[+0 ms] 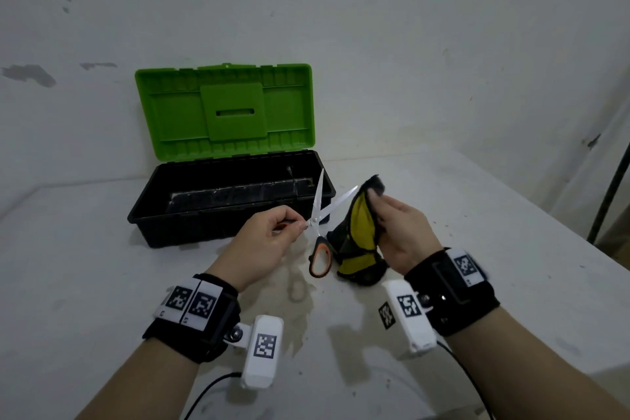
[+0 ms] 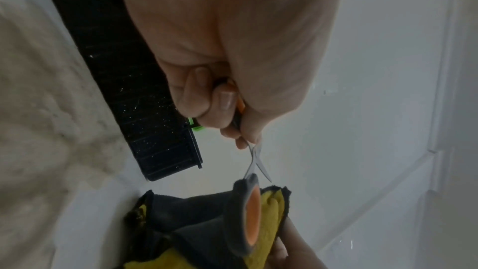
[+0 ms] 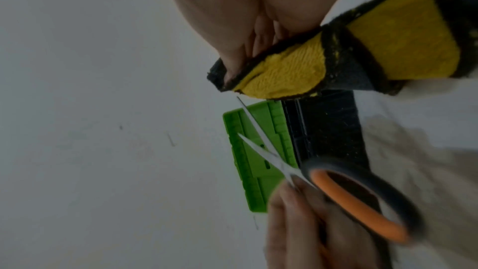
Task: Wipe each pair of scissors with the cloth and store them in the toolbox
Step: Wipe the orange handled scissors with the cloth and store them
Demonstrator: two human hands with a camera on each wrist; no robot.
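Observation:
My left hand (image 1: 272, 232) grips one handle of a pair of black-and-orange scissors (image 1: 318, 215) in front of the toolbox. The blades are spread apart and point up; the other handle loop (image 2: 248, 218) hangs free. In the right wrist view the scissors (image 3: 354, 197) cross the green lid. My right hand (image 1: 395, 225) holds a yellow and dark grey cloth (image 1: 361, 235) just right of the blades; the cloth (image 3: 336, 62) is apart from the blades. The toolbox (image 1: 163, 215) has a black base and a raised green lid (image 1: 225, 109).
The white table (image 1: 102, 266) is stained, with a wet patch (image 1: 300, 300) between my wrists. A white wall (image 1: 375, 27) stands close behind the toolbox. A dark pole (image 1: 610, 194) rises at the right edge, past the table's right border.

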